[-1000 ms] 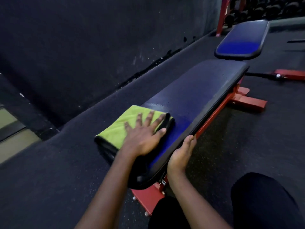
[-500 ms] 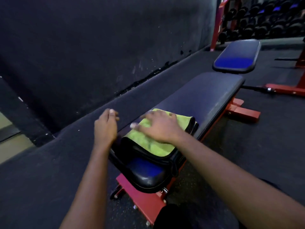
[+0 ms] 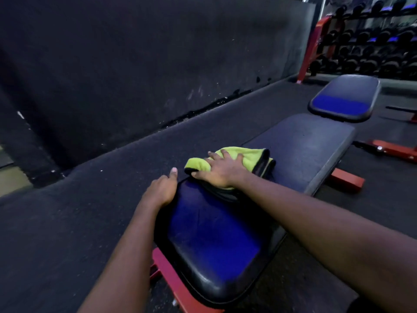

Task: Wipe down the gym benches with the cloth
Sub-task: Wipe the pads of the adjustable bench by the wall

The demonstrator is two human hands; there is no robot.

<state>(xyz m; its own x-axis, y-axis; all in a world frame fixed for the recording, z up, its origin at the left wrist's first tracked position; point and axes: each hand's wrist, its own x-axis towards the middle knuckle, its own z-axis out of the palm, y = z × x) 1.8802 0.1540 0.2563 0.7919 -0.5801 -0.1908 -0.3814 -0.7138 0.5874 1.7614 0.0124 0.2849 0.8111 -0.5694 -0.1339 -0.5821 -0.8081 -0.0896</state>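
The left hand point(image 3: 161, 188) rests on the left edge of the counter point(image 3: 214, 233). Its thumb lies straight along the rim, and the other fingers go down over the side out of view, so I cannot tell if they clamp the pad. I think this hand is there to steady the body; if it slips from the smooth rim, the weight may fall forward. The right hand point(image 3: 222, 171) lies flat on the cloth point(image 3: 252, 157), its fingers point(image 3: 212, 154) spread apart and pressing, not curled round anything. The cloth sits folded on the middle of the counter, close to the left edge, with 1 corner rolled up beside the thumb. Because only a flat palm holds it, the cloth may bunch more or slide out, perhaps over the edge to the floor, and leave strips unwiped. The second bench point(image 3: 343, 98) stands further away to the right.
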